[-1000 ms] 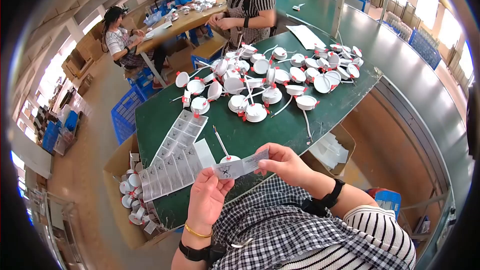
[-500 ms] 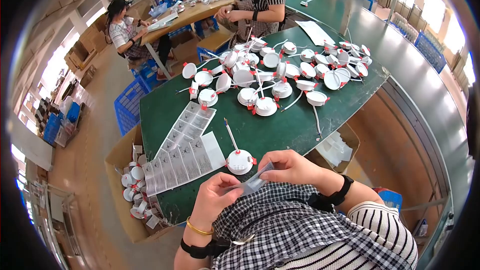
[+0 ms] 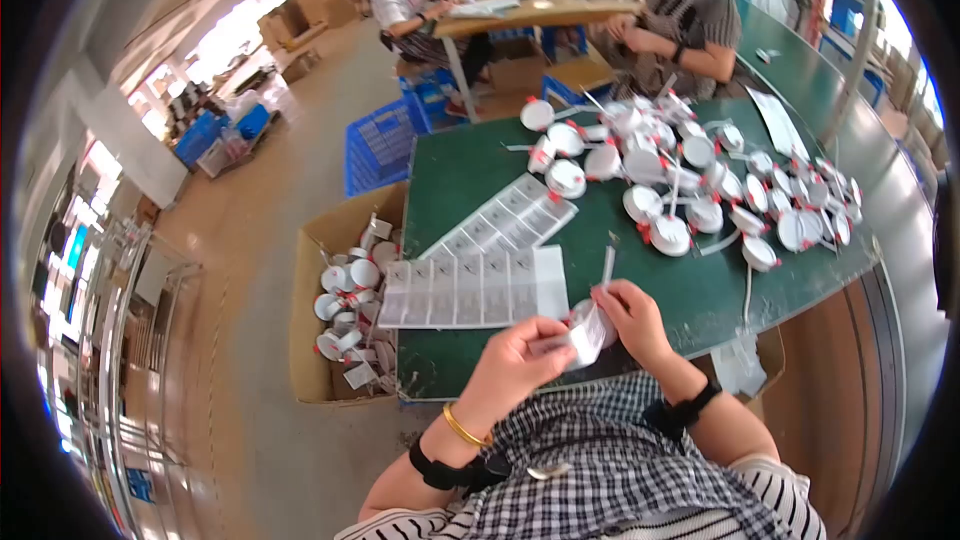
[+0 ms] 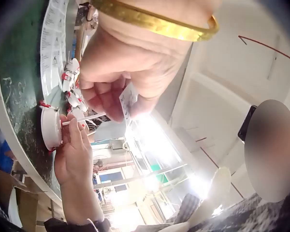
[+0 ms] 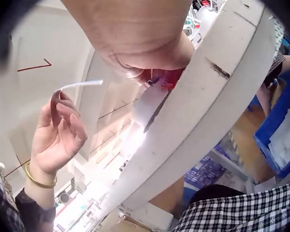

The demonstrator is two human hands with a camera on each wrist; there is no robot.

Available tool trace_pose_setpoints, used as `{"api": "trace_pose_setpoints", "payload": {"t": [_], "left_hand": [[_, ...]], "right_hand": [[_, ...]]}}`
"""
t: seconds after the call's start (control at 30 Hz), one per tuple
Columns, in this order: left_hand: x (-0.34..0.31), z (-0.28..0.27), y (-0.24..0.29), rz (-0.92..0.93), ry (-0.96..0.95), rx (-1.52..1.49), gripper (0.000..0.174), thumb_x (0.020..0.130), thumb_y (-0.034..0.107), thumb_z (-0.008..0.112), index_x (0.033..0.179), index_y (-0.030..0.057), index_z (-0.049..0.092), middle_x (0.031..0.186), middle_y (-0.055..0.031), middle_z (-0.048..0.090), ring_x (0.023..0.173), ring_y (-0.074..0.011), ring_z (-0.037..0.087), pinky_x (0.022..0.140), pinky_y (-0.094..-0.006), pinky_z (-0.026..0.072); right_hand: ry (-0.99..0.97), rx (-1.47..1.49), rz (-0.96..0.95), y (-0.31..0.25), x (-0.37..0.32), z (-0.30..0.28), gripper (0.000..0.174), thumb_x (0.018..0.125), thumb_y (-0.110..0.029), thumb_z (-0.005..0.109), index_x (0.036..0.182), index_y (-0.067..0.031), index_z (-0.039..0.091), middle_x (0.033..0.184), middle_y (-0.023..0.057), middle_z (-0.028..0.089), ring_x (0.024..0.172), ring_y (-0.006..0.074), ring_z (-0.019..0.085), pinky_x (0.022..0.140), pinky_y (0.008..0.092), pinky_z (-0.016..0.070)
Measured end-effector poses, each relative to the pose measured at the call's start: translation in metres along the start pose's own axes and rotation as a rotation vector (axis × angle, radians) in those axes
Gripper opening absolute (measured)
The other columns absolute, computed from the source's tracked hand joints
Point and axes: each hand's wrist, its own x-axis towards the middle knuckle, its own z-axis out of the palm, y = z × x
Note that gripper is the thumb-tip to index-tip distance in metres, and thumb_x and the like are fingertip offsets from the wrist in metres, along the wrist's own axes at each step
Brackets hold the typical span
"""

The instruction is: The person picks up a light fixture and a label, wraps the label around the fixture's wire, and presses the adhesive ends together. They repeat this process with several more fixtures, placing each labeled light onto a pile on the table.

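We look down a tan floor [image 3: 245,340] past a pale pillar [image 3: 135,145], with glaring light at the windows [image 3: 245,32]. A metal rack [image 3: 108,375] stands on the left. Beyond our green table [image 3: 480,155] are a wooden table [image 3: 565,12] and stool [image 3: 580,72]; overhead, we see a whitish ceiling [image 4: 212,72].

I can read no words, brands or numbers here. On the two sheets [image 3: 470,302] [image 3: 508,218] I see repeated labels with small dark marks and rows of print, too small to make out. The held label [image 3: 587,336] also carries print that I can't read.
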Motion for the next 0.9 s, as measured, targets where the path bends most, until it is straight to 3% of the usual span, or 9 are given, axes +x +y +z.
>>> {"api": "trace_pose_setpoints", "payload": {"t": [0.1,0.2,0.3,0.43,0.5,0.6,0.77,0.87,0.9], "left_hand": [[0.001,-0.002,-0.002,-0.067,-0.009,0.057,0.024,0.084,0.006,0.067,0.105,-0.0006,0.059,0.098,-0.0027,0.062,0.089,-0.0067,0.058,0.076,-0.0199,0.0478],[0.005,-0.001,-0.002,-0.016,-0.063,0.043,0.023,0.084,0.009,0.067,0.104,-0.0006,0.059,0.097,-0.0024,0.061,0.090,-0.0070,0.058,0.075,-0.0192,0.0474],[0.009,0.002,-0.005,-0.032,-0.007,0.181,0.022,0.085,0.009,0.066,0.103,-0.0013,0.059,0.096,-0.0020,0.061,0.090,-0.0066,0.057,0.073,-0.0193,0.0469],[0.015,0.003,-0.014,-0.066,-0.009,0.046,0.022,0.084,0.009,0.068,0.101,-0.0021,0.059,0.093,-0.0019,0.061,0.085,-0.0068,0.057,0.073,-0.0191,0.0460],[0.018,0.006,-0.003,-0.120,-0.021,0.079,0.022,0.083,0.006,0.067,0.102,-0.0020,0.059,0.095,-0.0034,0.061,0.086,-0.0082,0.058,0.076,-0.0198,0.0464],[0.021,0.009,0.007,-0.046,-0.009,-0.060,0.024,0.082,0.002,0.066,0.104,-0.0019,0.058,0.098,-0.0060,0.061,0.090,-0.0096,0.058,0.079,-0.0224,0.0476],[0.024,0.019,0.017,0.002,-0.010,-0.036,0.023,0.081,0.000,0.065,0.103,-0.0012,0.058,0.095,-0.0060,0.062,0.088,-0.0099,0.058,0.077,-0.0224,0.0478],[0.023,0.025,0.006,0.019,0.055,0.003,0.018,0.084,0.005,0.066,0.099,-0.0006,0.059,0.089,-0.0021,0.062,0.081,-0.0058,0.056,0.071,-0.0190,0.0456],[0.023,0.028,0.002,0.036,0.050,-0.042,0.018,0.084,0.006,0.067,0.099,-0.0004,0.059,0.088,-0.0017,0.062,0.079,-0.0057,0.056,0.069,-0.0186,0.0454]], "right_hand": [[0.005,-0.029,0.079,-0.013,-0.006,-0.020,0.015,0.089,-0.013,0.061,0.090,0.0021,0.062,0.079,0.0067,0.061,0.074,0.0115,0.056,0.067,0.0249,0.0450],[0.036,0.190,0.133,-0.010,-0.025,-0.043,0.013,0.091,-0.009,0.056,0.094,0.0014,0.063,0.085,0.0025,0.063,0.080,0.0098,0.057,0.074,0.0233,0.0457],[-0.031,0.042,0.213,-0.024,-0.051,-0.067,0.015,0.094,-0.009,0.051,0.096,0.0010,0.061,0.088,0.0028,0.063,0.081,0.0083,0.056,0.075,0.0224,0.0450],[-0.093,0.165,0.262,-0.026,-0.076,-0.080,0.015,0.093,-0.008,0.052,0.101,0.0012,0.060,0.092,0.0053,0.065,0.083,0.0094,0.058,0.077,0.0235,0.0476],[-0.130,0.258,0.379,-0.031,-0.084,-0.078,0.017,0.092,-0.008,0.056,0.105,0.0012,0.059,0.091,0.0064,0.067,0.087,0.0109,0.062,0.079,0.0250,0.0498],[-0.156,0.203,0.338,-0.041,-0.082,-0.075,0.018,0.091,-0.009,0.058,0.105,0.0020,0.057,0.090,0.0077,0.069,0.085,0.0129,0.065,0.078,0.0259,0.0515],[-0.250,-0.069,0.211,-0.060,-0.076,-0.069,0.015,0.092,-0.012,0.058,0.098,0.0011,0.056,0.082,0.0089,0.069,0.080,0.0149,0.067,0.070,0.0282,0.0524],[-0.217,-0.123,0.036,-0.057,-0.074,-0.061,0.012,0.089,-0.012,0.058,0.095,-0.0017,0.055,0.078,0.0126,0.065,0.073,0.0293,0.066,0.064,0.0343,0.0511],[-0.207,-0.131,0.018,-0.059,-0.074,-0.059,0.013,0.089,-0.014,0.059,0.093,-0.0021,0.055,0.078,0.0126,0.065,0.072,0.0301,0.065,0.062,0.0356,0.0508]]}}
